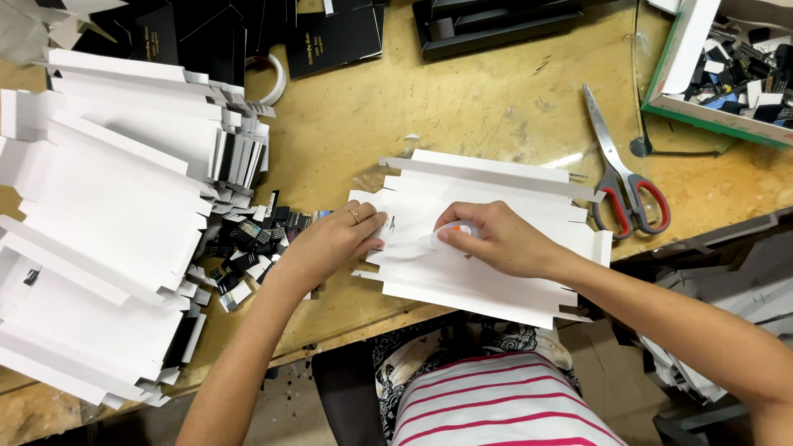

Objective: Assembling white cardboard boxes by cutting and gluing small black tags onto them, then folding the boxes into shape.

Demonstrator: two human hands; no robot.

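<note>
While my left hand (pixel 330 244) lies flat with its fingers pinning down the left edge of the white card blank (pixel 487 272), my right hand (pixel 496 239) is wrapped around a small glue bottle (pixel 442 238), whitish with a bit of orange on it, tip pointed left toward my other hand. So the hands are close together but not touching, right one clamped on the bottle, left one just pressing, holding nothing. There's a ring on my left hand.

The blank sits right in front of me at the near edge of the wooden table (pixel 462 99), unfolded, flaps with little slits along both long sides, and its near edge hangs a bit over the table edge. I can't really tell if glue is actually coming out, the tip is too small to see.

To my left is a big messy stack of blanks (pixel 107 223) like this one, fanned out and overlapping. Between that stack and my left hand there's a heap of small black-and-white scraps (pixel 244 248). Scissors (pixel 624 182) with red and grey handles lie to the right of the blank, just beside its far right corner, blades pointing away from me. Further right, at the table corner, is a box (pixel 686 58) with a green edge, full of more offcuts. Some flat black cards (pixel 330 37) are up at the far side, and a roll of tape (pixel 274 78) next to them.
</note>
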